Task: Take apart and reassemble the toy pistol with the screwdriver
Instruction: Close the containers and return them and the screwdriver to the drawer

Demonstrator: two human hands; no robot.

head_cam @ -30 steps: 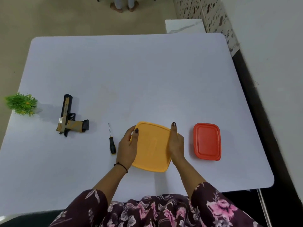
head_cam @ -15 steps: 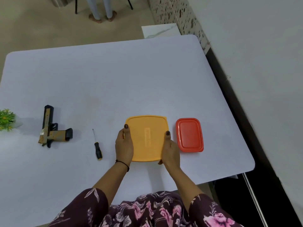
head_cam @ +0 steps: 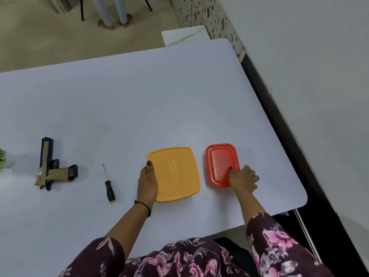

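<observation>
Head view: the white bench (head_cam: 179, 100) fills most of the frame, its far edge running from the middle left up to a rounded corner at the upper right, its right edge slanting down to a second rounded corner at the lower right. Beyond that right edge lies a dark gap and then a pale wall (head_cam: 309, 66). The upper and middle stretch of the bench is bare, broad room for moving.

The toy pistol (head_cam: 50, 166) lies flat at the left of the frame, barrel pointing up the picture and grip pointing right, touched by neither hand. Just right of it, apart, lies the screwdriver (head_cam: 108, 184), tip up and black-and-yellow handle down. A green plant (head_cam: 2, 156) shows at the left border, near the pistol.

Both hands are on boxes in the lower middle. The left hand (head_cam: 147, 182) grips the left edge of a yellow plastic container (head_cam: 177, 174), thumb laid on its lid, and stands between that container and the screwdriver. The right hand (head_cam: 242, 177) holds the lower right corner of a red plastic container (head_cam: 219, 160), thumb on the lid and fingers curled at its side. The two containers sit side by side with a narrow strip of bench between them, the red one nearer the right edge.

Past the far edge, at the top, are the floor (head_cam: 40, 41), a white slab (head_cam: 183, 36) and a standing person's feet (head_cam: 113, 23).
</observation>
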